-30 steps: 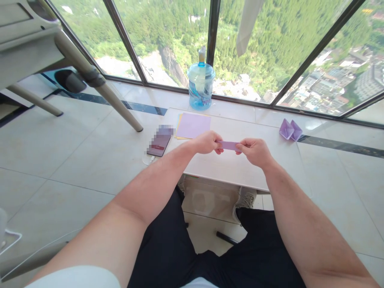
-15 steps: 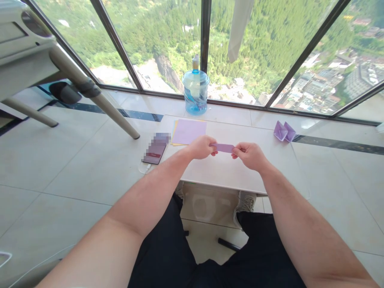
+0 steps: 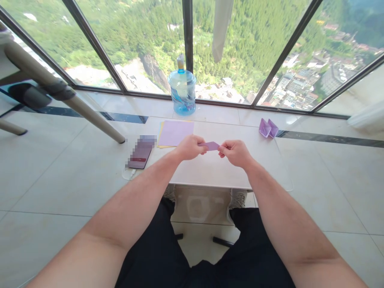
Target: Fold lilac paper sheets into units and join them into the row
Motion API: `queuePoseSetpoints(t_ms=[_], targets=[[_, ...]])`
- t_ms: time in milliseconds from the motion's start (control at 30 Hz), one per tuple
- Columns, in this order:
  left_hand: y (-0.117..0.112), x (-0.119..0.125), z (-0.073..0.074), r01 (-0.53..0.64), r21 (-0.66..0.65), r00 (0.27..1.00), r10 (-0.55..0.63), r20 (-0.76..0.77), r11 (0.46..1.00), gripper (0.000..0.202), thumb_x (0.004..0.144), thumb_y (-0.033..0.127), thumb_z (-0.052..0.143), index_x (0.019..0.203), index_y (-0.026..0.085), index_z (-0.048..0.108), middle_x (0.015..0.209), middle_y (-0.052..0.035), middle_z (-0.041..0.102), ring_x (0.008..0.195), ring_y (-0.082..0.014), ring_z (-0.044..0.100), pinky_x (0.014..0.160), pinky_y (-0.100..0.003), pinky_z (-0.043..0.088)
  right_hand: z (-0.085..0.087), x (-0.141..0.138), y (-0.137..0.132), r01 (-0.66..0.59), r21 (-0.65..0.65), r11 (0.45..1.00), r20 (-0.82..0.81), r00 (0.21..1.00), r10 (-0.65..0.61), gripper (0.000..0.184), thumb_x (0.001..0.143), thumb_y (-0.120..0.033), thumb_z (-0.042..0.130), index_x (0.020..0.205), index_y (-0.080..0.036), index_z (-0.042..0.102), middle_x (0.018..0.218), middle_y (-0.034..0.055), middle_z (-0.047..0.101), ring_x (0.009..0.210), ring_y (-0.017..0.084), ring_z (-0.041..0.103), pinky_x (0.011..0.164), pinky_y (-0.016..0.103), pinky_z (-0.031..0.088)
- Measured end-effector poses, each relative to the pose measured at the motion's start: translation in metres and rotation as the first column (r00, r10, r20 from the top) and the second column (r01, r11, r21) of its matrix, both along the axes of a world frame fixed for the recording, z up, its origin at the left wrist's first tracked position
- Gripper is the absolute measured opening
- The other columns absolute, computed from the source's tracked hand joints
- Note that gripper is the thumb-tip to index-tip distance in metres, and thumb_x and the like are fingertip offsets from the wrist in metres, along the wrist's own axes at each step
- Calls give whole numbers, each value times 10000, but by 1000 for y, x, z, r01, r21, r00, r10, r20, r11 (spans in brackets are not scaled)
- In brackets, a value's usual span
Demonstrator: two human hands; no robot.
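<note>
Nearest are the dark trousers (image 3: 144, 248), with a shoe (image 3: 238, 198) showing on each side below the low white table (image 3: 216, 172). Over the table's middle, the left hand (image 3: 191, 147) and right hand (image 3: 237, 153) pinch opposite ends of a folded purple paper (image 3: 211, 146), fingers closed on it. It is a small, narrow, flat-looking band, its right end narrowing toward the right fingertips; the left fingers hide the other end. Half a second earlier, the visible stretch was longer and more evenly rectangular. The hands now look closer together, and the surroundings sit farther left in view.

Left of the hands lies a phone (image 3: 141, 156), partly pixelated. Beyond the left hand is a stack of square sheets (image 3: 177, 133), lilac on top. Two folded purple shapes (image 3: 268, 129) stand near the table's far right corner. Farther back, a blue bottle (image 3: 183, 94) stands before the window (image 3: 150, 36).
</note>
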State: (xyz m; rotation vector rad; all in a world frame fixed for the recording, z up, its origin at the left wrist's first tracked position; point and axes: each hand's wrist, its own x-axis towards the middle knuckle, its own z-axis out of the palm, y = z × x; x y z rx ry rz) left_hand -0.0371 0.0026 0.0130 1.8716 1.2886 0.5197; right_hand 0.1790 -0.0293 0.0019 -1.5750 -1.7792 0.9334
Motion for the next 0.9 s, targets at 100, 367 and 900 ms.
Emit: queuePoseSetpoints(t_ms=[100,367,900], targets=[[0,2,-3,31,15,999,-31,-9,999,224,740,352,646,608,172,668,536,22,585,505,-109,473,522,-261,345,0,0,-1,-32,-8,999,-4,999,32,230,816,-306,602,680,-163,721,660,36,733,524,107,535,519,239,367],[2,5,-8,57,-16,998,-57,29,998,247,752,376,623,655,161,693,622,-12,675,531,-116,517,516,-253,358,-1,2,0,-48,-48,998,-17,999,47,252,853,-326,585,710,-168,719,678,43,748,597,138,634,575,236,442],[-3,12,-5,91,-48,995,-89,39,995,188,724,310,634,635,157,699,608,-19,694,552,-125,571,503,-231,379,-3,-2,1,-86,-40,996,-26,996,85,221,819,-340,607,779,-161,729,734,44,751,583,126,572,533,239,377]])
